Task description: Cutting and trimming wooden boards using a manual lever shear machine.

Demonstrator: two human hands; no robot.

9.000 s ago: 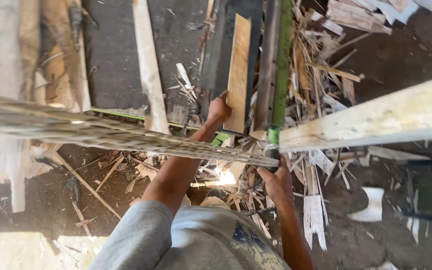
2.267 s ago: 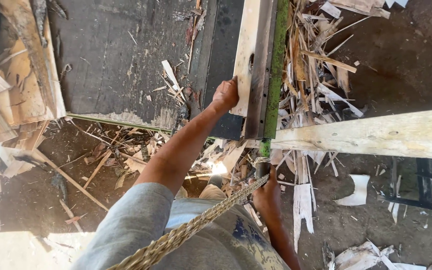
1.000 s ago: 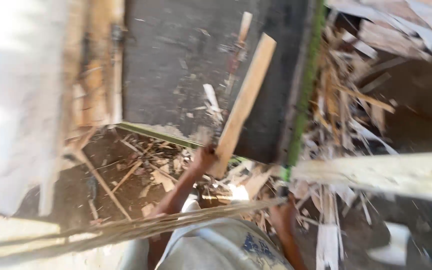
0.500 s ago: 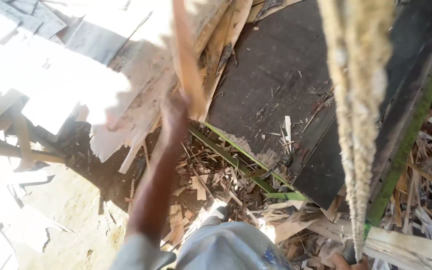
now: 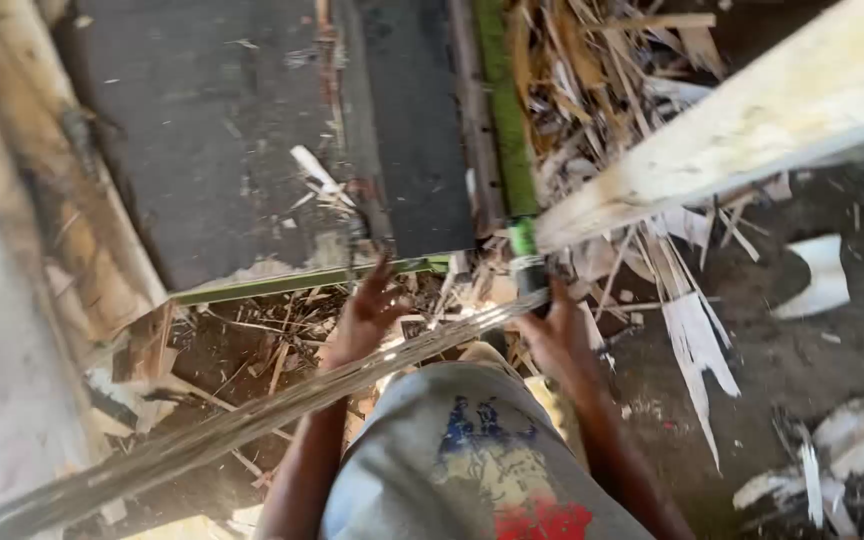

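1. Hands first: the left hand (image 5: pixel 367 318) hangs with fingers spread and loose, grasping nothing, just below the near edge of the dark platform (image 5: pixel 252 150).
2. The right hand (image 5: pixel 552 335) is closed around the lower end of a green-wrapped pole (image 5: pixel 512 150), which runs straight up along the right edge of the platform.
3. A green metal strip (image 5: pixel 302 282) trims the platform's near edge; the left fingertips sit just beside its right end, though contact cannot be told.
4. A pale, blurred cane (image 5: pixel 252 420) slants from the lower left corner up to the right hand, crossing in front of the left wrist.
5. A broad pale wooden beam (image 5: pixel 732 130) slopes from the upper right corner down to end just above the right hand, close beside the green pole.
6. Splintered wood scraps (image 5: pixel 592 90) are heaped to the right of the pole, and more litter the ground (image 5: pixel 252 340) under the platform's near edge, between the two hands.
7. Rough timber planks (image 5: pixel 62 200) border the platform on the left.
8. White shards (image 5: pixel 822 275) lie well apart on the dark earth at the right, where the ground is less cluttered than around the hands.
9. The platform's top carries only a few slivers (image 5: pixel 317 175) near its middle.
10. A grey shirt (image 5: pixel 472 460) fills the bottom centre.
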